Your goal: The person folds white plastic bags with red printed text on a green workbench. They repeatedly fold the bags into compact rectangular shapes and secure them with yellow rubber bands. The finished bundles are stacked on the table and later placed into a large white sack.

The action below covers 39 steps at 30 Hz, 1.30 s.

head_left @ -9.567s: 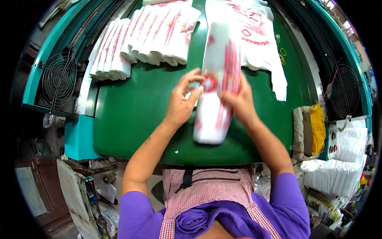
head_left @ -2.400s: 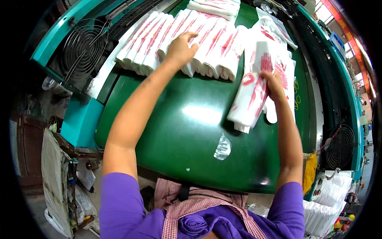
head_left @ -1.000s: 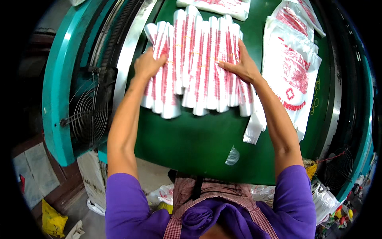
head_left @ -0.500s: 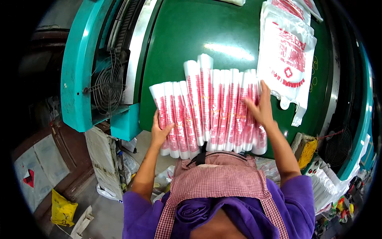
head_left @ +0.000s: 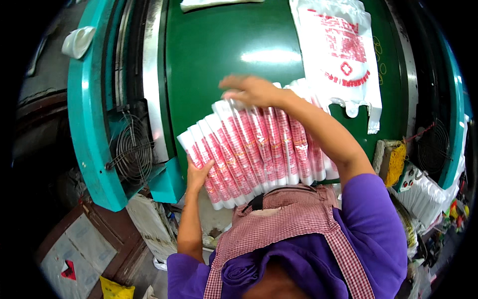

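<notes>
A row of rolled plastic bags (head_left: 249,144), white with red print and bound by thin yellowish bands, lies side by side at the near edge of the green tabletop (head_left: 224,50). My left hand (head_left: 197,175) grips the row's left end, its thumb lying on top of the outer rolls. Across the far ends of the rolls reaches my right hand (head_left: 253,91), palm down. Its fingers stretch to the left, slightly blurred, with nothing seen in them. My right forearm covers part of the rolls on the right.
Flat white bags with red print (head_left: 343,65) lie at the right of the table, near several loose bands (head_left: 378,60). A white folded stack (head_left: 219,4) is at the far edge. Teal machine frames (head_left: 89,124) with wire-guarded fans (head_left: 133,142) flank the table. Yellow strings (head_left: 396,164) hang at right.
My right hand has left the row's right side and swung left over the far ends of the rolls. The rolls now sit closer together, their far ends in a slanted line.
</notes>
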Available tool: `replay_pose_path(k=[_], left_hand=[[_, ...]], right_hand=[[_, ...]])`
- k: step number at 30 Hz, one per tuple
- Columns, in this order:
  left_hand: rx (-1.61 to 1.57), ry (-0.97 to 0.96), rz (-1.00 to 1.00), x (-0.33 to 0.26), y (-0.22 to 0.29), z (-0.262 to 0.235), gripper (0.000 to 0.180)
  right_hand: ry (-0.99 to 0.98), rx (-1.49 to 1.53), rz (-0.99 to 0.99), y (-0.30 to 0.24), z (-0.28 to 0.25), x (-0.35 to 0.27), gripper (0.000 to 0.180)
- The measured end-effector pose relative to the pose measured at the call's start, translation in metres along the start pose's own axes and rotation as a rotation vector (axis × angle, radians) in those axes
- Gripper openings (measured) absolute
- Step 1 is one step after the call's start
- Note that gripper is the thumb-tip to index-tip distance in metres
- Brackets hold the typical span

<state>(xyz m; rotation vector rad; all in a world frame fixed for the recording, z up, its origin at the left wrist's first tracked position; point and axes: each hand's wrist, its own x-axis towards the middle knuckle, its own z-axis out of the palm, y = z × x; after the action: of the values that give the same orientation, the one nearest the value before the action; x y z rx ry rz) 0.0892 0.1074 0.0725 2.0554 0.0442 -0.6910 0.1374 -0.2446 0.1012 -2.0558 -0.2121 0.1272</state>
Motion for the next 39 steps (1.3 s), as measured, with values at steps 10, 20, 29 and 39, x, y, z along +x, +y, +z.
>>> replay_pose_path(k=[10, 20, 29, 39], left_hand=[[-0.015, -0.274, 0.082, 0.023, 0.029, 0.025, 0.082], [-0.455, -0.339, -0.026, 0.010, 0.037, 0.052, 0.074], [-0.420, -0.446, 0.251, -0.065, 0.115, 0.061, 0.077], [-0.155, -0.436, 0.722, -0.219, 0.241, 0.218, 0.092]], right_hand=[[0.124, -0.127, 0.739, -0.035, 0.017, -0.189, 0.131], [0.436, 0.106, 0.586, 0.002, 0.035, -0.202, 0.122], [0.618, 0.140, 0.433, -0.075, -0.006, -0.276, 0.121], [1.195, -0.129, 0.280, -0.158, -0.072, -0.570, 0.119]])
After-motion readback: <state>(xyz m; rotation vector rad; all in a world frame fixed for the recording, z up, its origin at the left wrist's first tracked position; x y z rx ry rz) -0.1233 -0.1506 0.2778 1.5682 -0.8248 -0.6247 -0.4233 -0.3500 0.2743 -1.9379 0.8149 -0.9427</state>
